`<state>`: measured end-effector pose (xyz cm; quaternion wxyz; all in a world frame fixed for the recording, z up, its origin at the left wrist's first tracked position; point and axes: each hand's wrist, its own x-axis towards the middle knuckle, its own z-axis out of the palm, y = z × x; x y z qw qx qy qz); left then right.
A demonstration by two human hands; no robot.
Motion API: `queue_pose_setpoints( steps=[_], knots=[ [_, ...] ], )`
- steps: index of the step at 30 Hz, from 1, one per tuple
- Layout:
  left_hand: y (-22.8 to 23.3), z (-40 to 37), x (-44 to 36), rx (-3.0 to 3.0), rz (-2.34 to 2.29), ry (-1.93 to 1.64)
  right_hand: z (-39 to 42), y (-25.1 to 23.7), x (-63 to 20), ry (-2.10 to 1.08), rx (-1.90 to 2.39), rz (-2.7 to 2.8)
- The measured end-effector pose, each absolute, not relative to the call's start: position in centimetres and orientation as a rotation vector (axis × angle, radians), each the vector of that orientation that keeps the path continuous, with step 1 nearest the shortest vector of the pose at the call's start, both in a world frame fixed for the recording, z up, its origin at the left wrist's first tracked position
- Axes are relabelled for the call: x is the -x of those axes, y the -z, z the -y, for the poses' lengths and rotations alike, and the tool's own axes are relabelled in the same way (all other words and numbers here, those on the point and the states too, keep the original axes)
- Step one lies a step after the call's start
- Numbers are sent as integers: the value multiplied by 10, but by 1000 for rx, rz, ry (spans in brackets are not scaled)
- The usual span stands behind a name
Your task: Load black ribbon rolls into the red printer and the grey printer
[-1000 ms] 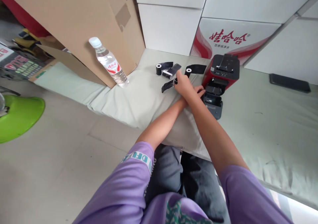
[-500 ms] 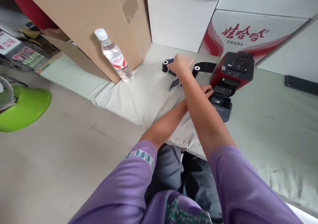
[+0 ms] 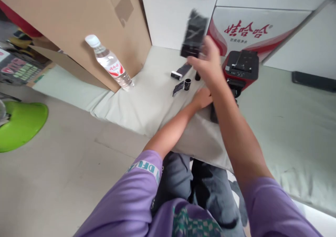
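Observation:
My right hand (image 3: 208, 60), raised above the cushioned surface, pinches a strip of wide black ribbon (image 3: 194, 34), crinkled, shiny and blurred by motion. Beneath it lie a black ribbon roll (image 3: 176, 75) with a white core and a smaller black roll (image 3: 187, 84) with a loose crumpled tail. Another dark roll (image 3: 197, 76) is partly covered by my right hand. My left hand (image 3: 202, 97) rests low beside the red and black printer (image 3: 243, 67), at its dark lower part. My right forearm crosses over there and hides the left fingertips and much of the printer's front.
A water bottle (image 3: 110, 63) stands left, by a large cardboard box (image 3: 78, 27). White cartons (image 3: 241, 28) line the back. At the right lies a flat black object (image 3: 313, 81). A green stool-like piece (image 3: 22, 123) is on the floor at far left.
My right hand has lifted from among the rolls, raising the black ribbon. The white-cored roll now lies on its side. My left hand stays by the printer. The view has shifted slightly right.

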<state>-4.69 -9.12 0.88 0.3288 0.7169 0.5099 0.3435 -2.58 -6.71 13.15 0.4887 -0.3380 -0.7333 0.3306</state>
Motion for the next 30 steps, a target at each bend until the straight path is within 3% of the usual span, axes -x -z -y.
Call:
queue_pose_setpoints(
  steps=[3,8,15,30],
  knots=[
    [-10,94,49,-1950,-1350,-869,101,-126,-72,-882,697,1525],
    [-9,94,51,-1976,-1374,-855,138,-82,-151,-609,912,1319],
    [-2,92,54,-1942,-1340,-935,143,-46,-159,-233,1187,1579],
    [-6,94,55,-1968,-1358,-898,154,-51,-153,-444,1382,1794]
  ],
)
